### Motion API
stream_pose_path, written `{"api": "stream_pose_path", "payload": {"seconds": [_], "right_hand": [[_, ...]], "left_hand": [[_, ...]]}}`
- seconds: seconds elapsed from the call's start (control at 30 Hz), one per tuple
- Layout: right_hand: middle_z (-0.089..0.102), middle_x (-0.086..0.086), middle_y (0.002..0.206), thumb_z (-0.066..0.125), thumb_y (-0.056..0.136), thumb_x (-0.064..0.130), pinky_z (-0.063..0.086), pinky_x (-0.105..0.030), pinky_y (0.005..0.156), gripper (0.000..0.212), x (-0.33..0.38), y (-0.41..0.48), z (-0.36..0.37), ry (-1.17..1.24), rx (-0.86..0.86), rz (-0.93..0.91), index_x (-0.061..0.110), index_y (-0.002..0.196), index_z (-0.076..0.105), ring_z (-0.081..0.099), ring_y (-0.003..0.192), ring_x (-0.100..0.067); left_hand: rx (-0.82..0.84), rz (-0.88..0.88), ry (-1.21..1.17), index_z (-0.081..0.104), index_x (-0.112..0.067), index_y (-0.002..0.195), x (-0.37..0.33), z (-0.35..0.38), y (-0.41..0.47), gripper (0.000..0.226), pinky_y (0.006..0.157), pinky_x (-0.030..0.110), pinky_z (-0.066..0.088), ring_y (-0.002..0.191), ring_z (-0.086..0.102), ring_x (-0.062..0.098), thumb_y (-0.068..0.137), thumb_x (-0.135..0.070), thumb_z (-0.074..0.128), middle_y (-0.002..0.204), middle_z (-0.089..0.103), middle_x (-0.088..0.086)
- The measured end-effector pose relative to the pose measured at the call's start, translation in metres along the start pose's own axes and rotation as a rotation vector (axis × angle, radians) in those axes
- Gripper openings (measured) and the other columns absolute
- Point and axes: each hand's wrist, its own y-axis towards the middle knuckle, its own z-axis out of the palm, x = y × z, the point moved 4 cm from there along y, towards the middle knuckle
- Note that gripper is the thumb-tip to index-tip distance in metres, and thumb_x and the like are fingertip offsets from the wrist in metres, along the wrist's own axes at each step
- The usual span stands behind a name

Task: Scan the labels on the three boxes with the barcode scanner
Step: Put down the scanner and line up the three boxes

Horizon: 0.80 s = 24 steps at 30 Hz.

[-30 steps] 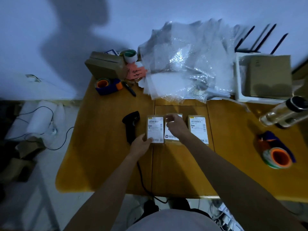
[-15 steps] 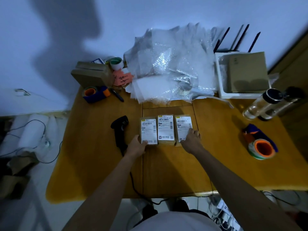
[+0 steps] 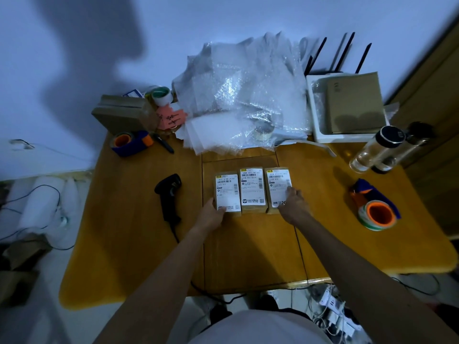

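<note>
Three small brown boxes with white shipping labels lie side by side on the wooden table (image 3: 139, 244): the left box (image 3: 227, 193), the middle box (image 3: 252, 188) and the right box (image 3: 277, 186). My left hand (image 3: 212, 216) touches the near left corner of the left box. Resting on the near right corner of the right box is my right hand (image 3: 293, 204). Neither hand lifts anything. The black barcode scanner (image 3: 169, 194) lies flat on the table, left of the boxes, its cable running off the near edge.
A heap of bubble wrap (image 3: 243, 100) fills the back middle. A white tray (image 3: 315, 125) with a brown box stands at back right, two bottles (image 3: 380, 150) beside it. Tape rolls sit at right (image 3: 378, 214) and back left (image 3: 129, 142), by a stack of brown boxes (image 3: 121, 115).
My right hand moved from the middle box to the right box's near corner. The three boxes now lie pushed close together. My left hand stays at the left box.
</note>
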Motion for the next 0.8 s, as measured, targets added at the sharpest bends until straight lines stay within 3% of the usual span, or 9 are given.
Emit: {"api": "stream_pose_path", "payload": {"seconds": [0.33, 0.53, 0.8], "right_hand": [[0.042, -0.013, 0.15, 0.069, 0.093, 0.019, 0.055, -0.051, 0.1, 0.075, 0.002, 0.008, 0.007, 0.085, -0.037, -0.017, 0.015, 0.156, 0.028, 0.051, 0.131, -0.034], [0.042, -0.015, 0.149, 0.068, 0.095, 0.02, 0.054, -0.051, 0.101, 0.073, 0.005, 0.013, 0.007, 0.094, -0.05, -0.03, 0.014, 0.155, 0.029, 0.052, 0.13, -0.036], [0.043, -0.017, 0.148, 0.067, 0.096, 0.02, 0.054, -0.051, 0.101, 0.071, 0.006, 0.013, 0.008, 0.072, -0.081, 0.0, 0.013, 0.156, 0.029, 0.052, 0.13, -0.036]], "left_hand": [[-0.027, -0.011, -0.121, 0.016, -0.019, 0.163, 0.003, 0.004, 0.004, 0.068, 0.085, 0.041, 0.06, 0.134, 0.052, 0.037, 0.105, -0.019, 0.052, 0.161, 0.039, 0.011], [-0.074, -0.014, -0.124, 0.017, -0.022, 0.163, 0.008, 0.001, 0.018, 0.072, 0.105, 0.055, 0.05, 0.141, 0.046, 0.037, 0.103, -0.026, 0.056, 0.163, 0.037, 0.01], [-0.08, 0.002, -0.107, 0.019, -0.02, 0.162, 0.005, -0.001, 0.024, 0.069, 0.107, 0.056, 0.047, 0.141, 0.046, 0.036, 0.103, -0.027, 0.055, 0.161, 0.04, 0.01]]}}
